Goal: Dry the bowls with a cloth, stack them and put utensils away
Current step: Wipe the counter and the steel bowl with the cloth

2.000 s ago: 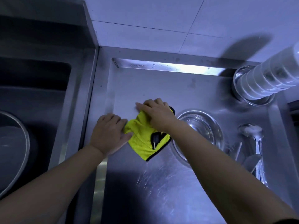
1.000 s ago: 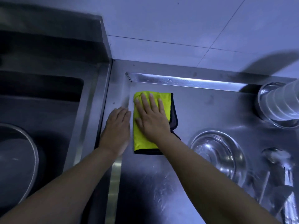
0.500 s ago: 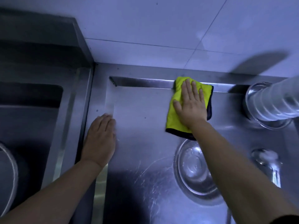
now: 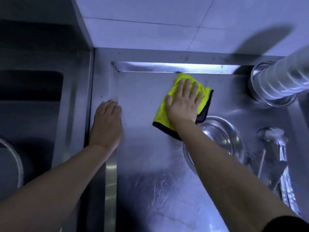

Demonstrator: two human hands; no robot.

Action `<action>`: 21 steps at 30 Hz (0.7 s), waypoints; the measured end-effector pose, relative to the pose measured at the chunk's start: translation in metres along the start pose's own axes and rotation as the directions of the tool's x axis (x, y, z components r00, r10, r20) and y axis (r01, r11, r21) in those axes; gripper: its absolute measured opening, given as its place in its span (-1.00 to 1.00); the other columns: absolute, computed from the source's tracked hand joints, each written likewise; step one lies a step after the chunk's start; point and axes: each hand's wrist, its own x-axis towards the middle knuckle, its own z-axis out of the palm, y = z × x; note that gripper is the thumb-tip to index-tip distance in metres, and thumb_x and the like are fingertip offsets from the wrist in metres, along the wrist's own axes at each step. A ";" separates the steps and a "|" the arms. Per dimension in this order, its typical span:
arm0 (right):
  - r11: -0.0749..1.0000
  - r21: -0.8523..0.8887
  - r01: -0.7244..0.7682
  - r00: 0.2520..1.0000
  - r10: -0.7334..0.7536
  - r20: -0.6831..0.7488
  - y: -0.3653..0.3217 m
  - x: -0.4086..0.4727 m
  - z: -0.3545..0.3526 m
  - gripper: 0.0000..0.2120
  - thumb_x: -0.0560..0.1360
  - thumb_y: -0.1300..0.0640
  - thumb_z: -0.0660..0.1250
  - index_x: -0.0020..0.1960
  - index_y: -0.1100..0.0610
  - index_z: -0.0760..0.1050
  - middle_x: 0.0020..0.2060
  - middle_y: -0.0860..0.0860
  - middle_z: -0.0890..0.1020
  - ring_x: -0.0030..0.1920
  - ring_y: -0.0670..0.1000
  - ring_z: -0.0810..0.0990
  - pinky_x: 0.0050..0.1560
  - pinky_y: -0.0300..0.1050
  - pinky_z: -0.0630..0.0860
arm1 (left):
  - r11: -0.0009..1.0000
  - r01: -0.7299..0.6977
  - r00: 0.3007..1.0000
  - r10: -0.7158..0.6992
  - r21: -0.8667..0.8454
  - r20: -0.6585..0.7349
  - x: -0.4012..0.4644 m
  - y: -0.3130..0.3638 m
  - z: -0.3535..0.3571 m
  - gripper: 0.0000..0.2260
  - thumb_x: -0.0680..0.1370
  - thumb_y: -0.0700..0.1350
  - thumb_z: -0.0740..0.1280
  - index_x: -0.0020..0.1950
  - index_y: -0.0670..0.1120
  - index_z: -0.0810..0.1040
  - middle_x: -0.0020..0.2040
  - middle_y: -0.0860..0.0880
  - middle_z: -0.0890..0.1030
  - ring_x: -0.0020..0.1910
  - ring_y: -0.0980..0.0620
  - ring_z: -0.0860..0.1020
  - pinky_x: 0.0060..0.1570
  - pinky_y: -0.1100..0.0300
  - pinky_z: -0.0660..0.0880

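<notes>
While the right hand (image 4: 183,102) lies flat, fingers straight and spread, it presses a yellow cloth (image 4: 161,113) with dark edging onto the steel desk (image 4: 143,181); no curl or pinch round the fabric, so the grip is fully open and holds nothing. Cloth sits folded, mid-desk toward the far side, its far corner just short of the bright raised back ledge (image 4: 167,66). Left hand (image 4: 107,124): palm down on the desk's left edge, fingers straight and together, also open, well apart from the cloth. Steel bowl (image 4: 220,139), upright, just near-right of the cloth; the cloth's dark corner touches or overlaps its rim, cannot tell which; the right forearm crosses its left part. Tall stack of white bowls (image 4: 284,77) at far right, standing in a metal bowl (image 4: 260,97). Ladle (image 4: 274,136) and other utensils (image 4: 284,181) lie right of the steel bowl, blurred. Large round pan (image 4: 11,164) at the left margin, in the sink (image 4: 33,114). Tiled wall (image 4: 150,22) behind.
</notes>
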 end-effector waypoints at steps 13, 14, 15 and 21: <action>0.806 -0.035 0.591 0.805 -0.586 0.096 0.032 -0.241 0.020 -0.17 0.43 -0.36 0.16 0.53 0.09 0.13 0.52 0.08 0.15 0.53 0.21 -0.01 0.42 0.34 0.04 | 0.992 -0.042 0.999 0.042 -0.120 -0.002 -0.022 0.015 -0.043 -0.58 0.45 -0.20 0.02 0.15 -0.32 0.54 0.10 -0.28 0.56 0.16 -0.28 0.46 0.17 0.02 0.31; 0.837 -0.053 0.544 0.837 -0.538 0.099 0.041 -0.237 0.019 -0.20 0.44 -0.34 0.14 0.53 0.09 0.14 0.52 0.08 0.16 0.53 0.19 0.00 0.42 0.32 0.05 | 0.989 -0.031 0.999 0.028 -0.145 -0.022 -0.028 0.016 -0.052 -0.55 0.43 -0.22 0.00 0.17 -0.31 0.53 0.13 -0.27 0.56 0.18 -0.26 0.44 0.17 0.03 0.31; 0.880 -0.072 0.470 0.881 -0.462 0.105 0.046 -0.230 0.018 -0.23 0.46 -0.31 0.10 0.53 0.10 0.15 0.51 0.09 0.18 0.52 0.19 0.03 0.43 0.29 0.05 | 0.986 -0.017 0.999 0.009 -0.168 -0.044 -0.035 0.016 -0.060 -0.55 0.42 -0.26 0.01 0.20 -0.30 0.52 0.15 -0.26 0.55 0.19 -0.24 0.42 0.19 0.05 0.30; 0.991 -0.058 0.125 0.986 -0.117 0.115 -0.005 -0.159 0.007 -0.37 0.58 -0.14 -0.09 0.56 0.13 -0.09 0.55 0.10 -0.01 0.54 0.15 -0.10 0.49 0.21 -0.11 | 0.968 0.098 0.987 -0.124 -0.230 -0.100 -0.093 -0.006 -0.094 -0.61 0.47 -0.43 0.14 0.25 -0.23 0.51 0.23 -0.18 0.52 0.25 -0.10 0.35 0.28 0.22 0.21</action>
